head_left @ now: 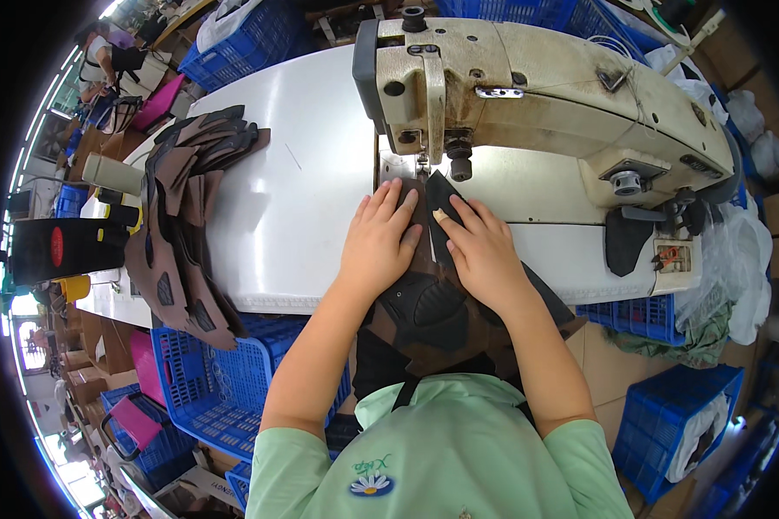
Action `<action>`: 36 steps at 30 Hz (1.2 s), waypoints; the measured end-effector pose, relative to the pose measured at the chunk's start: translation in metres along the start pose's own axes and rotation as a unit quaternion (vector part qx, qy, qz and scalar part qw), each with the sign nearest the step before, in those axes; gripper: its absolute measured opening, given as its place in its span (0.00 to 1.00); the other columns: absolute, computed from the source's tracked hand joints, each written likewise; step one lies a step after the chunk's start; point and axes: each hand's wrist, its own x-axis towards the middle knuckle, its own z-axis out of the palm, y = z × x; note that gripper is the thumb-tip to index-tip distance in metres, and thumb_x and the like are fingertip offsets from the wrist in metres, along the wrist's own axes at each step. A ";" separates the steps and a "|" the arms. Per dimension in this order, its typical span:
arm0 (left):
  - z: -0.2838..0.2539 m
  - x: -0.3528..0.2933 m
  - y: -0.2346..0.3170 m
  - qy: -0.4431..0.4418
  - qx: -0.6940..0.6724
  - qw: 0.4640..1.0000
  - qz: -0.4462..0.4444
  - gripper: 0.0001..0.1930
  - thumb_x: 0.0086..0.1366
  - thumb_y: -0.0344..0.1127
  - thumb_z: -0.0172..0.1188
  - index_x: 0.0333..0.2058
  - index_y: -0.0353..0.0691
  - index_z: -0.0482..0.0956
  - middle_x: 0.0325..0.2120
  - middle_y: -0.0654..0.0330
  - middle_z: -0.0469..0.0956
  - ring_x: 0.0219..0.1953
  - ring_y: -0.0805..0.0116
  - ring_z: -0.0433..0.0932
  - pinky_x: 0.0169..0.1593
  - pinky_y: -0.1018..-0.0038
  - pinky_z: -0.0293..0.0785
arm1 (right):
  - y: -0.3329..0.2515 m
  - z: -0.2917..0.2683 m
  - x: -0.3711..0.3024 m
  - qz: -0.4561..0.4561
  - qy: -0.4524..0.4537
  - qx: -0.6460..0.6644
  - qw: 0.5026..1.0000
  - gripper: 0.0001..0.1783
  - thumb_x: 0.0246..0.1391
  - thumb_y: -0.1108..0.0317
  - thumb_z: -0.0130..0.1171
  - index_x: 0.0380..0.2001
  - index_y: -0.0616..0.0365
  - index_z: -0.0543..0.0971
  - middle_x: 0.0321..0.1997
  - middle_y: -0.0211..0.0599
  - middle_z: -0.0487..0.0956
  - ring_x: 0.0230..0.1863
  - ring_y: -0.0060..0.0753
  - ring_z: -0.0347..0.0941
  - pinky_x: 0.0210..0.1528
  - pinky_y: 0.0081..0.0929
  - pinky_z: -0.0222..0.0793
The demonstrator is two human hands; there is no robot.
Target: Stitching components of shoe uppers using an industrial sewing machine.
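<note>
My left hand [379, 233] lies flat on a brown fabric piece [414, 221] just in front of the presser foot [422, 166], fingers stretched forward, thumb apart. My right hand [483, 255] rests with spread fingers on a black piece [438, 195] whose pointed end reaches beside the foot. A tan wrap [441, 214] covers one of its fingertips. Between the hands a narrow pale strip [432, 242] shows along the join. Toward my body, the work hangs over the table edge, with a dark padded patch [428, 303] on it. The sewing machine [528, 78] stands over the table.
Brown cut pieces with black patches [182, 225] are heaped on the table's left side. A small black piece [627, 242] lies at the right end. Blue crates [225, 389] stand below left and right; clear plastic bags [736, 268] hang at right. A person [99, 65] is at far left.
</note>
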 end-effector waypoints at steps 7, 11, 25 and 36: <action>0.001 0.002 -0.002 -0.006 0.001 1.000 0.009 0.27 0.62 0.37 0.61 0.60 0.40 0.73 0.64 0.46 0.67 0.67 0.47 0.62 0.68 0.53 0.58 | 0.008 -0.002 0.004 -0.018 -0.023 0.005 1.000 0.22 0.57 0.68 0.57 0.56 0.53 0.77 0.66 0.44 0.70 0.67 0.49 0.63 0.65 0.46 0.59; 0.001 0.003 -0.003 -0.005 0.003 1.000 0.012 0.26 0.62 0.37 0.61 0.60 0.41 0.73 0.64 0.47 0.67 0.67 0.48 0.62 0.68 0.53 0.58 | 0.007 -0.003 0.005 -0.021 -0.026 0.005 0.999 0.22 0.58 0.67 0.57 0.56 0.52 0.78 0.66 0.43 0.70 0.67 0.48 0.62 0.65 0.45 0.59; 0.000 0.008 -0.005 -0.007 -0.001 1.000 0.020 0.26 0.62 0.37 0.61 0.60 0.41 0.72 0.64 0.48 0.67 0.68 0.50 0.62 0.70 0.53 0.56 | 0.006 -0.001 0.007 -0.015 -0.020 -0.009 1.000 0.21 0.58 0.66 0.57 0.56 0.52 0.77 0.66 0.42 0.71 0.67 0.48 0.62 0.65 0.45 0.59; 0.004 0.022 -0.018 0.012 -0.016 0.999 0.043 0.26 0.61 0.36 0.62 0.57 0.37 0.72 0.63 0.47 0.68 0.67 0.49 0.63 0.69 0.52 0.57 | 0.005 0.006 0.018 -0.005 0.004 -0.009 1.000 0.21 0.57 0.67 0.57 0.55 0.52 0.78 0.65 0.43 0.71 0.67 0.49 0.62 0.63 0.46 0.60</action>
